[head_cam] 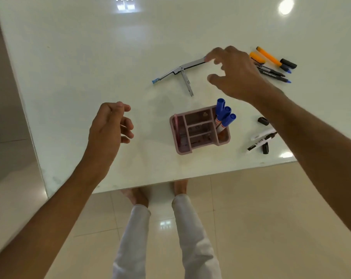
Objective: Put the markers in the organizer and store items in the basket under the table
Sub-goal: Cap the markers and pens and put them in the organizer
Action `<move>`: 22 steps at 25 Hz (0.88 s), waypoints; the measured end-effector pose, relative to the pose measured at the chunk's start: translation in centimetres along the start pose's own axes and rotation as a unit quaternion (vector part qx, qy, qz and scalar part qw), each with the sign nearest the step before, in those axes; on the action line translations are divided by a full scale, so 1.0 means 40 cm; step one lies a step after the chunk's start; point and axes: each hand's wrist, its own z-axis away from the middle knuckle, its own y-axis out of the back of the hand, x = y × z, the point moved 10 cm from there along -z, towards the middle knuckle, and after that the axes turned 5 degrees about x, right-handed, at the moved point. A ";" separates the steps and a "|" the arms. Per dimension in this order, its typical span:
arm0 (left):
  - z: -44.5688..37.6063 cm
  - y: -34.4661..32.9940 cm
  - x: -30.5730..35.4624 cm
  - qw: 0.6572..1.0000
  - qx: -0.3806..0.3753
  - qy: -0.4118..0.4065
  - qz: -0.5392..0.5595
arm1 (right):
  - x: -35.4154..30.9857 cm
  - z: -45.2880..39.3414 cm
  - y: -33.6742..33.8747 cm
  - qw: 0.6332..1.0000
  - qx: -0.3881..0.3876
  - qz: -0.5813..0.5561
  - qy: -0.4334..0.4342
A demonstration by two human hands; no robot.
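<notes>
A pink organizer [182,146] with several compartments stands on the white table [90,57] near its front edge. Three blue-capped markers [223,115] stand in its right compartment. My right hand [235,75] hovers open above the table behind the organizer, fingers spread, its fingertips close to the end of a metal stapler-like tool [180,72]. Orange and black markers [273,64] lie just right of that hand. White markers with loose black caps [260,140] lie right of the organizer. My left hand [110,125] hangs loosely curled and holds nothing, left of the organizer.
The table's front edge runs diagonally just below the organizer. Below it lie beige floor tiles [251,208], with my legs in white trousers [190,228] and bare feet. No basket shows in view.
</notes>
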 end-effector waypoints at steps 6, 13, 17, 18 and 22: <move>-0.010 0.042 -0.036 1.000 -0.011 0.028 -0.007 | -0.018 -0.117 -0.097 0.970 0.077 0.212 0.093; 0.015 0.073 -0.050 0.999 -0.016 0.022 -0.043 | 0.037 -0.022 0.024 0.985 0.109 -0.124 -0.047; 0.030 0.019 -0.007 0.998 -0.058 0.033 -0.012 | -0.104 0.165 0.163 0.964 0.107 -0.243 0.015; 0.037 -0.010 0.011 0.995 -0.090 0.048 0.017 | -0.163 0.223 0.183 0.972 0.109 -0.192 0.079; 0.109 -0.131 0.101 0.965 -0.256 0.011 -0.061 | -0.272 0.392 0.157 0.961 0.134 -0.055 0.235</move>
